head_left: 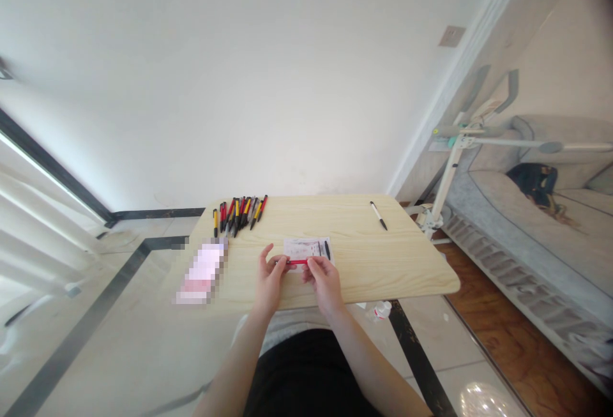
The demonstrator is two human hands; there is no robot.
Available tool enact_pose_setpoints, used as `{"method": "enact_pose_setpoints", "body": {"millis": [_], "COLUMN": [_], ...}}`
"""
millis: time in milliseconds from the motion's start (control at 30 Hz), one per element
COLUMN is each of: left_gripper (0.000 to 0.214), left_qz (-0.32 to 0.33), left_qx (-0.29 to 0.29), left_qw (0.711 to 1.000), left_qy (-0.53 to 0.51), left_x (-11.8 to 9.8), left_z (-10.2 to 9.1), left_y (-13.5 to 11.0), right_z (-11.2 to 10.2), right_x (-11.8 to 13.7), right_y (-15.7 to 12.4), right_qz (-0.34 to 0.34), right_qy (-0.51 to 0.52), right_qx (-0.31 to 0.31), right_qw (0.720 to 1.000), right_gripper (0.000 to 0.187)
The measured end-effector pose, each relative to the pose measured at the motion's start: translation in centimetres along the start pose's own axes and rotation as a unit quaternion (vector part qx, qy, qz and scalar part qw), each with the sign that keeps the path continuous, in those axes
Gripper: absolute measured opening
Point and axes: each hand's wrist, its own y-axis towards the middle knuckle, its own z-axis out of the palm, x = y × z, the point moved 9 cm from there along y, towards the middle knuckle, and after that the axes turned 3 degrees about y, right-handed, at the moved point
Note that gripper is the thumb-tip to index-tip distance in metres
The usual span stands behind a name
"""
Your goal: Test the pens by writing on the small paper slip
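Observation:
Both my hands hold a red pen [297, 262] level over the near middle of a light wooden table [393, 257]. My left hand [269, 276] pinches its left end and my right hand [324, 278] grips its right end. Just beyond the pen lies a small white paper slip [306, 248] with a black pen cap or short pen [327, 250] on its right edge. A row of several red, yellow and black pens [239, 211] lies at the far left of the table. A single white and black pen [378, 215] lies at the far right.
A blurred pink and white object [201, 273] lies on the table's left part. A grey sofa [527, 212] with a dark item stands at the right, a white stand [447, 181] before it. A plastic bottle [380, 310] lies on the floor under the table edge.

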Motion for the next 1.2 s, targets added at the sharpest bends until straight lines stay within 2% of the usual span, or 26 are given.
{"method": "enact_pose_setpoints", "body": {"millis": [100,300,700,867,1033,1200], "left_gripper": [0.051,0.043,0.045,0.039,0.036,0.039], "left_qz": [-0.013,-0.012,0.006,0.0,-0.004,0.002], "left_qx": [-0.013,-0.003,-0.024,-0.023,-0.003,-0.021], "left_qw": [1.0,0.999,0.999,0.999,1.0,1.0], "left_qy": [-0.023,-0.041,-0.033,-0.034,-0.018,0.008], "left_x": [0.21,0.05,-0.11,-0.01,-0.05,-0.12], "left_z": [-0.27,0.0,-0.29,-0.23,0.19,-0.13], "left_y": [0.11,0.09,0.09,0.18,0.11,0.01], "right_z": [0.14,0.19,0.5,0.62,0.31,0.16], "right_x": [-0.02,0.0,0.17,0.37,0.33,0.53], "right_y": [-0.01,-0.1,-0.25,-0.43,-0.37,-0.32], "right_qz": [0.004,-0.002,-0.02,-0.029,-0.03,-0.032], "right_qy": [0.003,-0.018,-0.038,-0.05,-0.056,-0.052], "right_qx": [0.004,0.007,0.023,0.026,0.014,0.003], "right_qw": [1.0,1.0,0.999,0.998,0.998,0.998], "right_gripper": [0.028,0.031,0.028,0.026,0.029,0.029]}}
